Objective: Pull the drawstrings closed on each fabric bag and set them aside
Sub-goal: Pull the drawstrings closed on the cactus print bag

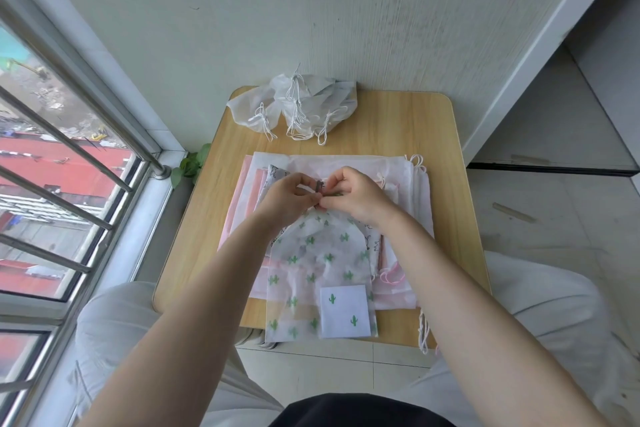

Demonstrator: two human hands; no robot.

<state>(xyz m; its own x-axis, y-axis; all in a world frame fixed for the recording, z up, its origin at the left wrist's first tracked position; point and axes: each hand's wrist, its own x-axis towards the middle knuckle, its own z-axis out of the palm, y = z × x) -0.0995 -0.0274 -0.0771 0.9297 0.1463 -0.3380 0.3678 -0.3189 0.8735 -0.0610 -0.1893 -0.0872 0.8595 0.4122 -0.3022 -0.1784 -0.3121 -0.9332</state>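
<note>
A white fabric bag printed with green cacti (320, 274) lies on top of a stack of flat bags (401, 184) in the middle of the small wooden table (433, 121). Its mouth is gathered into a narrow neck at the far end. My left hand (287, 199) and my right hand (353, 194) meet over that neck, and both pinch the dark drawstring (320, 189) between fingers and thumb. A heap of white bags with their strings drawn (294, 107) sits at the table's far edge.
A small white cactus-print square (344, 310) lies on the near end of the bag. White cord loops (423, 333) hang over the table's front right edge. A window with metal bars (62, 163) runs along the left, a wall stands behind, and a green plant (190, 163) grows in the corner.
</note>
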